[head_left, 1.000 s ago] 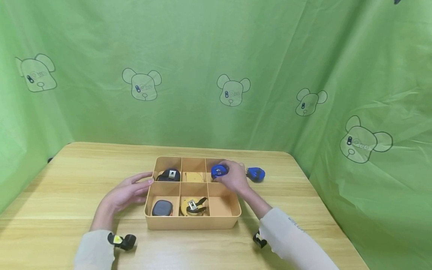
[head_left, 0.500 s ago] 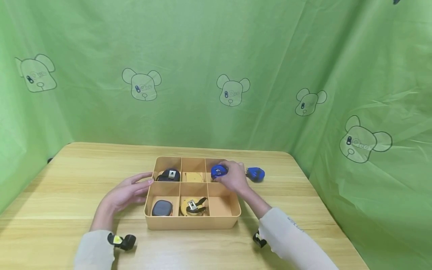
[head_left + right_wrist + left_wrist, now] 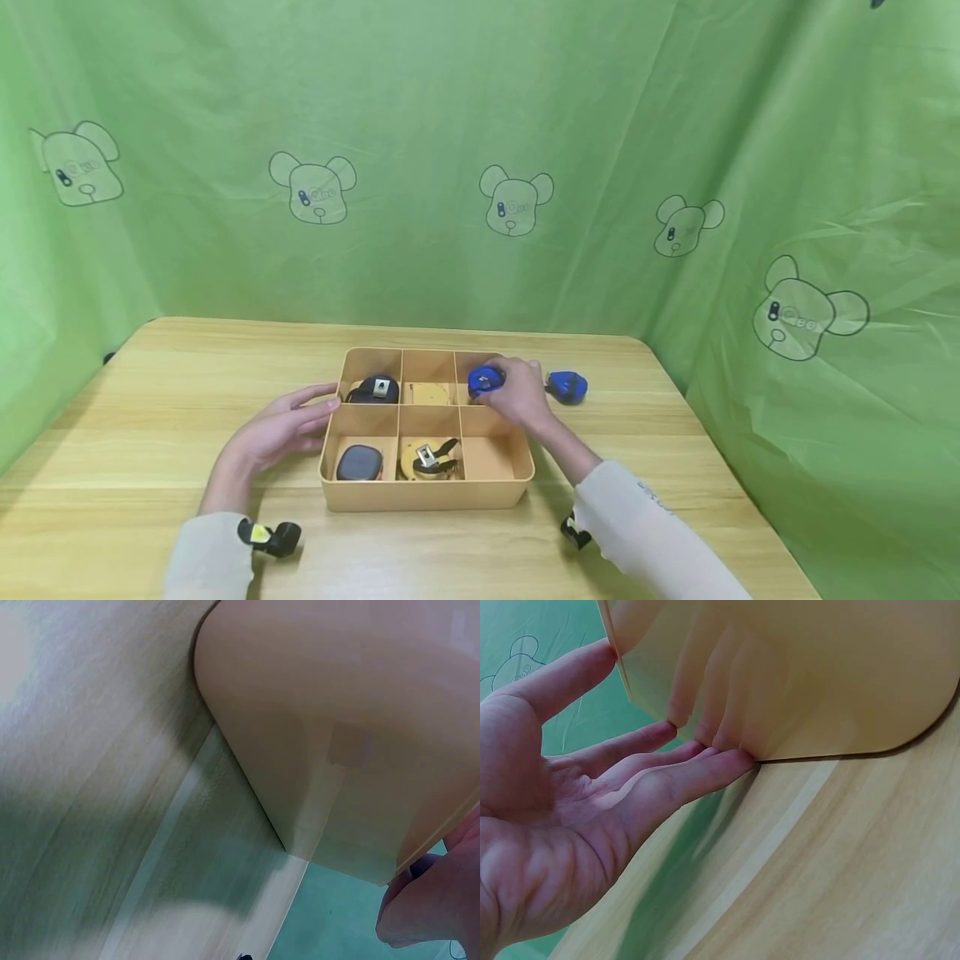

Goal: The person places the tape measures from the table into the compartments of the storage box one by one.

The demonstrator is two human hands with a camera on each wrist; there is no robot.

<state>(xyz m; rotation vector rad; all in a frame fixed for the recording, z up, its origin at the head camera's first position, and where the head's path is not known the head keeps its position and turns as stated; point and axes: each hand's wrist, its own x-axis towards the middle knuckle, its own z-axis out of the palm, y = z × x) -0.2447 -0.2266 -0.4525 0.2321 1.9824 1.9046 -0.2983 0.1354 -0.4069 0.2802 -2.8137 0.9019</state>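
Note:
A tan organizer box (image 3: 427, 497) with two rows of compartments stands on the table. My right hand (image 3: 522, 392) reaches over its right side and holds a blue tape measure (image 3: 483, 380) in the back right compartment. In the right wrist view the box side hides most of that hand and the tape measure. My left hand (image 3: 283, 427) touches the box's left wall with extended fingers (image 3: 649, 742). Inside are a black tape measure (image 3: 380, 389), a yellow one (image 3: 430, 393), a dark grey rounded one (image 3: 360, 462) and a yellow one with black strap (image 3: 427, 458).
Another blue tape measure (image 3: 567, 387) lies on the wooden table (image 3: 405, 554), just right of the box near my right hand. Green curtains (image 3: 420, 267) with bear-head drawings surround the table at the back and sides.
The blue tape measure under my right hand has turned slightly. Both hands and the box stay in place, and the whole view has shifted a little.

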